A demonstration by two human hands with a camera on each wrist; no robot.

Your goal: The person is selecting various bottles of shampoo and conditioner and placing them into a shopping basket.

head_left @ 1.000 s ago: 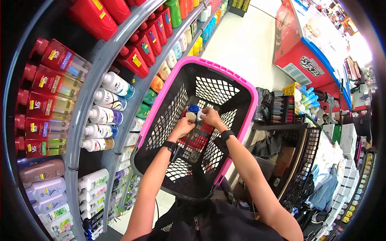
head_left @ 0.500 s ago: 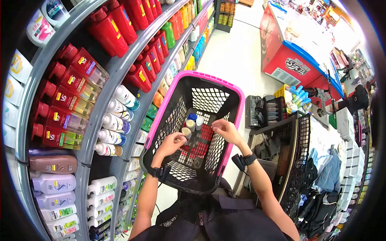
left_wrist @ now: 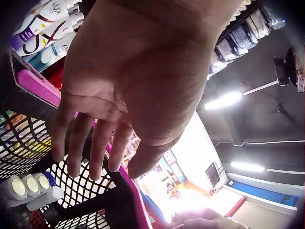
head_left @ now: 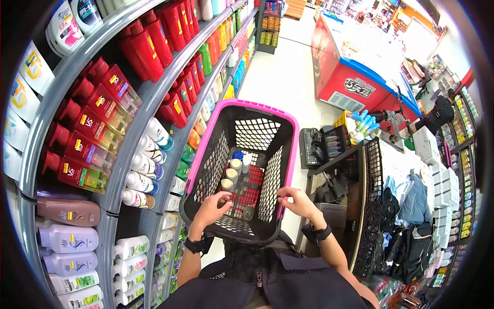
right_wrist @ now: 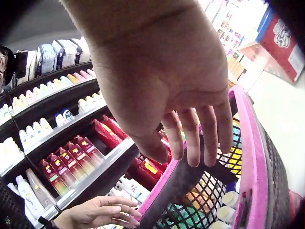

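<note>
Grip: none. Left hand (head_left: 212,205) and right hand (head_left: 298,202) slack-fingered, empty, over basket (head_left: 242,105) near end, 6 o'clock. Small bottles (head_left: 232,171) upright on mesh floor, 11 o'clock of left hand. Risk: basket jolt or stray knuckle likely topples them.

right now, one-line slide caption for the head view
Left hand and right hand open over pink-rimmed basket of small bottles, beside shampoo shelves

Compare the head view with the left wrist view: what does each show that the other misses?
Only the head view shows the clothes and the brown bottle. Only the left wrist view shows the ceiling lights. Both show the left hand, open, the pink-rimmed basket and the capped bottles inside it.
</note>
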